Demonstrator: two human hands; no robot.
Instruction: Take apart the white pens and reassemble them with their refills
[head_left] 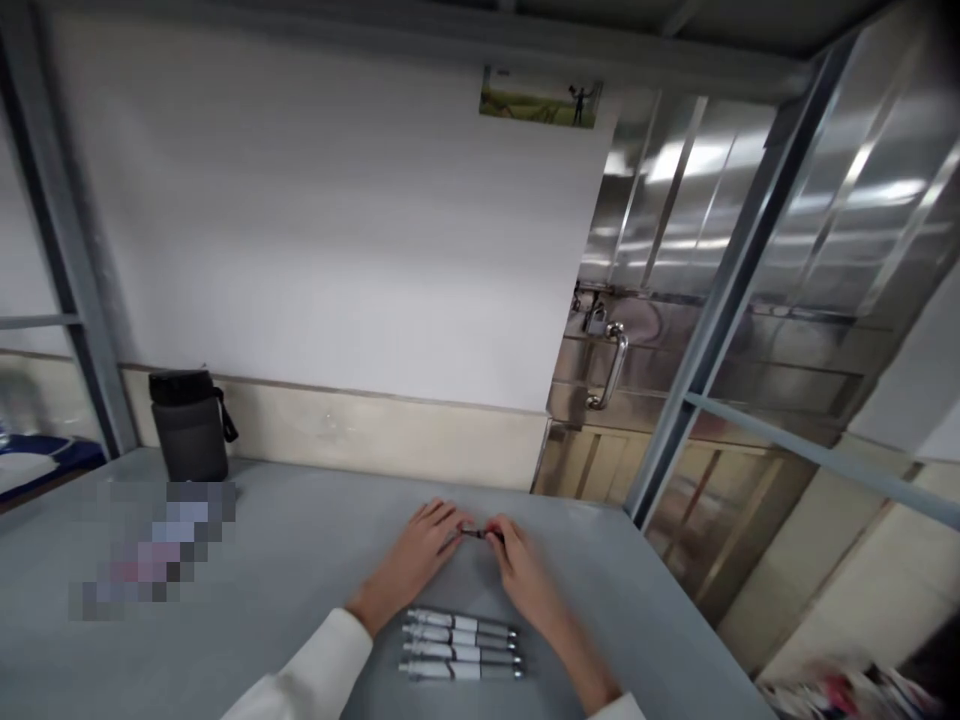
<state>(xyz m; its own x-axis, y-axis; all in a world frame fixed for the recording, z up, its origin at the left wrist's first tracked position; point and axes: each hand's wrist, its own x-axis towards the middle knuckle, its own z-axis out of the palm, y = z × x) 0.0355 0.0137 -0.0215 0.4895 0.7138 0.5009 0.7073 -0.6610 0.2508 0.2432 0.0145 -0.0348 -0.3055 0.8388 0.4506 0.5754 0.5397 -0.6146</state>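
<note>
Already lined up at lower centre of the frame: four white-and-grey pens [461, 645] side by side on the pale grey tabletop [300, 560]. Just above, pinched at either end between left hand [420, 555] and right hand [525, 575], a small dark pen part [478, 533]; seemingly one more pen in assembly.

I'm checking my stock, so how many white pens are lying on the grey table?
4 white pens with dark tips lie side by side in a row on the grey table, between the forearms. The small dark piece pinched by both hands is too small to identify.
</note>
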